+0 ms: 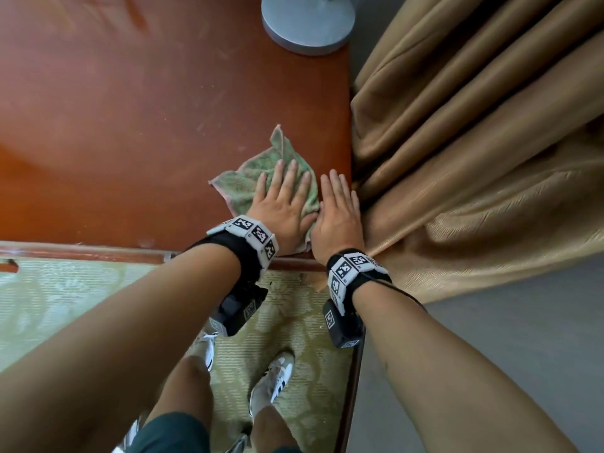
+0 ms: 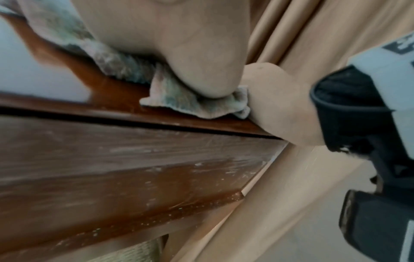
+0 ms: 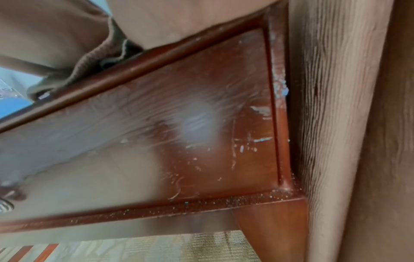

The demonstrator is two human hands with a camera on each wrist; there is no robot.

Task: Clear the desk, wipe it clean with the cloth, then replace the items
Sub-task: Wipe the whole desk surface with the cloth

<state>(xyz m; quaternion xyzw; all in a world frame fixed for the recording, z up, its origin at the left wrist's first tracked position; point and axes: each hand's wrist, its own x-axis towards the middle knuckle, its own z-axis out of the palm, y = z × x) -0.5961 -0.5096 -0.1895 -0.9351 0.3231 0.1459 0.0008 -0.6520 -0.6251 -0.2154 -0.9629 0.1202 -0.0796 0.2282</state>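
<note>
A green cloth (image 1: 248, 181) with a pink hem lies crumpled near the front right corner of the reddish-brown desk (image 1: 130, 125). My left hand (image 1: 282, 197) presses flat on the cloth with straight, spread fingers. My right hand (image 1: 338, 204) lies flat on the desk beside it, at the right edge, fingers straight and touching the curtain. In the left wrist view the heel of my left hand (image 2: 179, 53) pins the cloth (image 2: 183, 101) at the desk's front edge (image 2: 112, 113). The right wrist view shows the desk's scratched front panel (image 3: 179, 133) and a fold of the cloth (image 3: 96, 58).
A round grey lamp base (image 1: 307, 21) stands at the desk's back right. A tan curtain (image 1: 474, 142) hangs against the desk's right side. Below the front edge are a patterned green rug (image 1: 294, 322) and my feet in white shoes (image 1: 271, 377).
</note>
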